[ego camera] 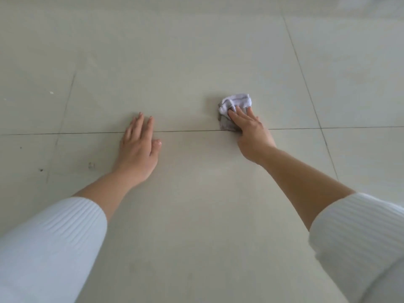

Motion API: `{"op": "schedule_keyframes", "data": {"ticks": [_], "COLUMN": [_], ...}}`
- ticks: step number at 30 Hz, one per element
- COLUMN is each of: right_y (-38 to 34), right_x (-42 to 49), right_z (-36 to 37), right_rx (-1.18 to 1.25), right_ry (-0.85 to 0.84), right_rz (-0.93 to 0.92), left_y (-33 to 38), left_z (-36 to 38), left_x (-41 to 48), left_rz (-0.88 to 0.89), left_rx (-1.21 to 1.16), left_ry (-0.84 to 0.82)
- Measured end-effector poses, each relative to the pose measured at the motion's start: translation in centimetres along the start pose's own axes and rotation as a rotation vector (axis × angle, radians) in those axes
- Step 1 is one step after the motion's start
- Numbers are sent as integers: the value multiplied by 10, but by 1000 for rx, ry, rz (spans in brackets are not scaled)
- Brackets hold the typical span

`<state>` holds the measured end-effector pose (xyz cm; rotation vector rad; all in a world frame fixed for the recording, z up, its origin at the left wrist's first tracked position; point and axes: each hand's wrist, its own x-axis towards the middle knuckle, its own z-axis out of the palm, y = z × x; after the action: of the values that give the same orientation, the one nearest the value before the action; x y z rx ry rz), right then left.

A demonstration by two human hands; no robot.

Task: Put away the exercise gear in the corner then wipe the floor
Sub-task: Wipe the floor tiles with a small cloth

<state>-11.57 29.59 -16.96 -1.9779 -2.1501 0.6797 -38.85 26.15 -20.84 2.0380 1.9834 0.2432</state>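
Under the right hand (249, 127), a crumpled white-and-grey cloth (237, 101) is pressed onto the floor (196, 62) by straight fingers (240, 112), part of it bunched past them. The left hand (137, 145) is spread on the floor, nothing held. No exercise gear is seen, so wiping is judged under way; dark specks (41, 170) left of the left hand are not yet reached. The cloth's long axis is laid along the fingers; no pointing end can be told.

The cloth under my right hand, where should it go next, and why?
Probably slide the cloth leftward, beyond the left hand resting flat: the right hand presses it on the floor, and small specks lie on the tiles on that side.
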Motion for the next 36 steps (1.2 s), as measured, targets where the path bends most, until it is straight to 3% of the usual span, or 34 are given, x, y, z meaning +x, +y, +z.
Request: {"op": "schedule_keyframes", "data": {"ticks": [5, 9, 11, 14, 22, 25, 29, 36], "right_y": [-18, 5, 24, 57, 153, 157, 108, 35], "right_x": [-107, -167, -166, -140, -128, -148, -185, -272], "right_z": [51, 63, 52, 29, -59, -48, 3, 67], "right_rx": [70, 0, -67, -99, -91, 17, 128, -10], "right_ry": [-104, -170, -182, -91, 114, 158, 246, -103], "right_rz": [-485, -771, -827, -604, 352, 409, 133, -646], "left_y": [16, 38, 45, 48, 48, 44, 49, 51], "left_z": [13, 23, 27, 30, 32, 31, 31, 27], "left_x": [-26, -60, -81, -107, -170, -177, -177, -175], "left_rz": [-63, -98, -95, -70, 54, 87, 84, 55], "left_rx": [-13, -59, -57, -21, 81, 91, 94, 100], "left_ry": [173, 232, 210, 139, -22, -38, -42, -50]}}
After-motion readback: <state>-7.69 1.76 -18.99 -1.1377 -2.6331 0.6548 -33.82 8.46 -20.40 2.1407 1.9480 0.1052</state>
